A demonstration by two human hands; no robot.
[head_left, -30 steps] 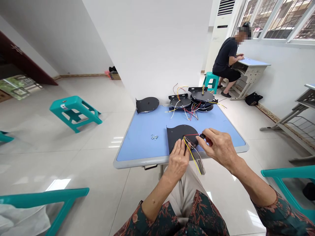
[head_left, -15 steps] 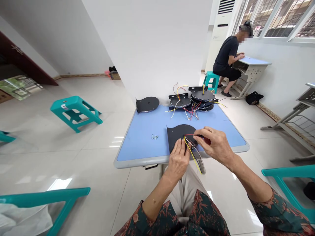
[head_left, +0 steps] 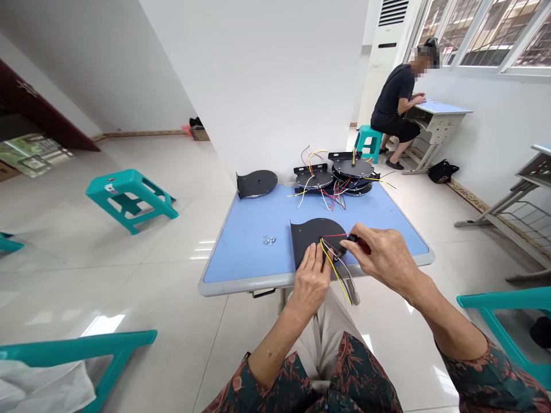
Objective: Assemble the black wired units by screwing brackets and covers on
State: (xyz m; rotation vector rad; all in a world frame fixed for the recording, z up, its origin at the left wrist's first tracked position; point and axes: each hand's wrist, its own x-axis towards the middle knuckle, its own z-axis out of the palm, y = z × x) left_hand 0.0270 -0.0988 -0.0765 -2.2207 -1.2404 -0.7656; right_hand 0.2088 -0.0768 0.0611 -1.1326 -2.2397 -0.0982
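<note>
Near the front edge of the blue-topped desk [head_left: 245, 258] lies a black plate [head_left: 306, 234], rounded at one end with a raised lip at its left. My left hand [head_left: 310, 284] rests on it, fingers stretched out and pressing it down. Yellow, black, white and red wires come from the plate's centre; the yellow wire [head_left: 336, 271] hangs over the desk edge. My right hand [head_left: 383, 252] grips a screwdriver [head_left: 353, 238] with a black and red handle, slanted down to the plate's right side. Its tip is partly hidden by wires and fingers. Left of the plate sits a small pile of screws [head_left: 269, 240].
At the desk's back are stacked black round units with loose wires [head_left: 353, 167] and another black plate [head_left: 257, 183] at the left corner. Teal stools [head_left: 133, 198] stand around. A person [head_left: 396, 97] sits at another desk at the back right.
My right hand has turned slightly and shifted a little right, showing more of the screwdriver handle. My left hand stays on the plate. The view has moved slightly.
</note>
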